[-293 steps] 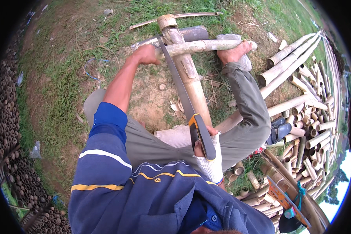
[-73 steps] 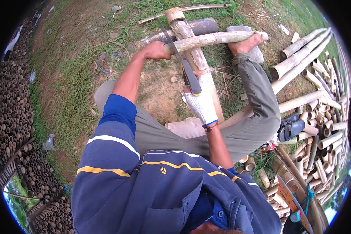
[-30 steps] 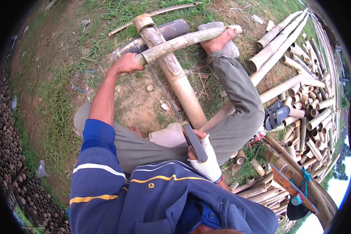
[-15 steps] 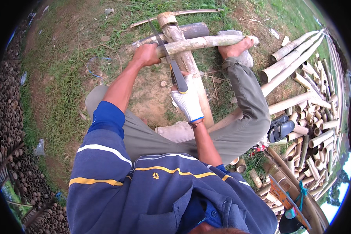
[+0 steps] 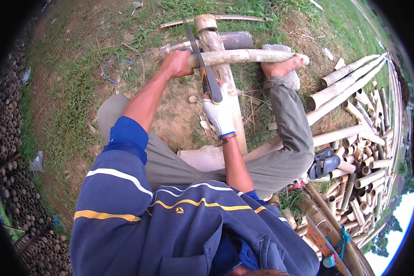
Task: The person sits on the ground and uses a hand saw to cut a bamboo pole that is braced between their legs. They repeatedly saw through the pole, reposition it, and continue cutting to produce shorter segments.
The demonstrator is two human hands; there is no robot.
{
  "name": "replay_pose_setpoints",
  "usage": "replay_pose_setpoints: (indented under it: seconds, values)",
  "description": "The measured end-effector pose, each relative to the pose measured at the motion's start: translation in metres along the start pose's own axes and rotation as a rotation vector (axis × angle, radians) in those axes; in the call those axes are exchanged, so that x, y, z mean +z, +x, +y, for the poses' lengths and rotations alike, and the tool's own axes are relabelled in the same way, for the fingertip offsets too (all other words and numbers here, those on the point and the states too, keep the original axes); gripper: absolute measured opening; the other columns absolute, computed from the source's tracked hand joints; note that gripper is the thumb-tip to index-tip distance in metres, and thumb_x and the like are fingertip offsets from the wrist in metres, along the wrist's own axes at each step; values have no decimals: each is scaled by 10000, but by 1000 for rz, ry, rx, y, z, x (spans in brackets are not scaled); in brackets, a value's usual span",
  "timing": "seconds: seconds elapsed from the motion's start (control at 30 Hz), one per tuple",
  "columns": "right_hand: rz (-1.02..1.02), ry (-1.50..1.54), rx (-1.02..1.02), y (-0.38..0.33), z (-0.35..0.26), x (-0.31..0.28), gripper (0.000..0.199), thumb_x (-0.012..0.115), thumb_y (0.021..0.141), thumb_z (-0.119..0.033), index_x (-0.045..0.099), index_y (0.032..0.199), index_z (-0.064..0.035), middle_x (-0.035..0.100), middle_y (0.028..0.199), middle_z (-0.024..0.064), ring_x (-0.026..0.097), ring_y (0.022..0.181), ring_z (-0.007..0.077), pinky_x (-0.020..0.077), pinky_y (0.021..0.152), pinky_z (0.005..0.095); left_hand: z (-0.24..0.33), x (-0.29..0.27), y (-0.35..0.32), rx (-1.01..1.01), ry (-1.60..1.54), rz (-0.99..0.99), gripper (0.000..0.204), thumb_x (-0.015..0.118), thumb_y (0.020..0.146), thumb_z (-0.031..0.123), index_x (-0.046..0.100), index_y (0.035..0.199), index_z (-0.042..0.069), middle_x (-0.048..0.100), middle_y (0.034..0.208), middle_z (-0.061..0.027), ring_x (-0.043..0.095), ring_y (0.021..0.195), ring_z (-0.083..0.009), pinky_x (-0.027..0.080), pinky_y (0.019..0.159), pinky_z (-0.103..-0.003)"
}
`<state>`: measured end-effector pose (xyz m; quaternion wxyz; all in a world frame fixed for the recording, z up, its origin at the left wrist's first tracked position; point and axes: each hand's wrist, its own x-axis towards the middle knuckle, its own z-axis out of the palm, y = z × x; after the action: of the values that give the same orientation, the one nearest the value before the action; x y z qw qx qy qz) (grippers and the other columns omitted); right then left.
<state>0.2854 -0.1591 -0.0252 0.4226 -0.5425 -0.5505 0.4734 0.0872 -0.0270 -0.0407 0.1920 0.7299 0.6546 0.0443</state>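
A pale bamboo pole [image 5: 257,55] lies crosswise over an upright-leaning wooden prop [image 5: 224,76]. My bare left hand [image 5: 178,64] is wrapped round the pole's left end. In my right hand [image 5: 219,115], which wears a white knitted glove, is the black handle of a handsaw [image 5: 195,48]. Its blade crosses the pole just right of my left hand and points away from me. How deep the blade sits in the bamboo I cannot tell. My bare right foot [image 5: 280,68] presses on the pole's right end, beside a grey stone-like block [image 5: 293,82].
A dark thick cylinder [image 5: 234,40] lies behind the pole, with a thin curved strip [image 5: 244,18] beyond. Cut bamboo pieces [image 5: 372,177] are heaped at right, near long poles [image 5: 349,83] and a dark sandal [image 5: 324,163]. Stacked bamboo [image 5: 9,115] fills the left edge.
My right hand has pushed the saw forward, away from me, across the pole. My left hand keeps its grip and my foot stays on the pole. The whole view has shifted slightly.
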Motion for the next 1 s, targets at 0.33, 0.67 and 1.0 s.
replay_pose_setpoints:
  seconds: [0.33,0.67,1.0]
  values:
    - [-83,-156,211,-179,-58,-81,574,617,933,35,469,1484,-30,602,1047,31,581,899,128,504,868,273,-18,6,2,16,-65,-87,582,837,709,292,682,1192,8,761,1097,-253,746,1021,-390,607,953,-473]
    - [-45,-18,-2,11,-3,0,549,651,900,21,494,1422,-46,634,1094,117,636,916,177,544,843,326,-5,3,6,-4,-13,-66,584,844,725,308,723,1208,3,765,1134,-265,745,1083,-410,595,992,-477]
    - [-86,-96,203,-180,-50,-89,529,599,950,5,464,1461,-17,566,1301,142,566,1174,238,429,1086,356,-20,19,7,-4,-38,-72,615,817,705,294,700,1252,38,778,1073,-214,755,1000,-369,619,925,-466]
